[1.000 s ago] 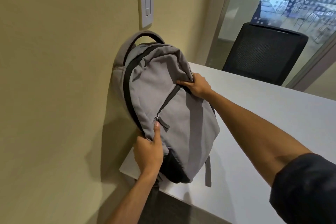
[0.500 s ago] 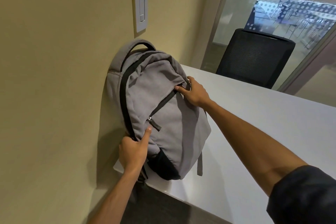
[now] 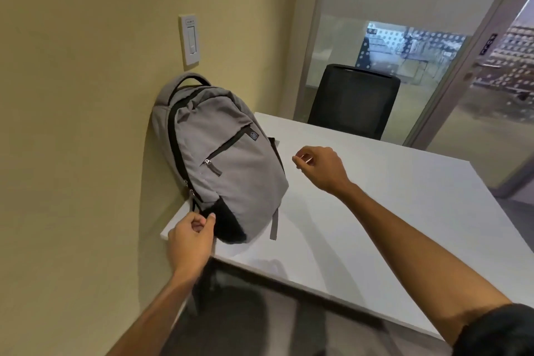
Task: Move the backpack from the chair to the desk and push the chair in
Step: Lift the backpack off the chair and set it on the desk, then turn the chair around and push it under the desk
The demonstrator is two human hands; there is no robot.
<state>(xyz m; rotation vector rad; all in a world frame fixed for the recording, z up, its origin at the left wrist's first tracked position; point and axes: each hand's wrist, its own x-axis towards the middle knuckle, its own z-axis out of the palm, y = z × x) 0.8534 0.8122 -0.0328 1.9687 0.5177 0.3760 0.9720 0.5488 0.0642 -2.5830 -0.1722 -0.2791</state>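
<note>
Backpack (image 3: 219,159) upright at desk (image 3: 375,225) corner, against wall | hands: left (image 3: 192,240) touching strap, right (image 3: 322,166) free

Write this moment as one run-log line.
backpack: on desk, leaning on wall | left hand: at its base | right hand: off, empty | next: push chair in

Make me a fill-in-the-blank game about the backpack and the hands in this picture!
1. The grey backpack stands on the white ____.
2. The back of the backpack leans against the yellow ____.
3. The right hand is ____ the backpack, with a gap between them.
4. The black chair at the far side of the desk stands in front of a ____ wall.

The left hand is at the backpack's bottom corner.

Missing words: desk; wall; off; glass
</note>
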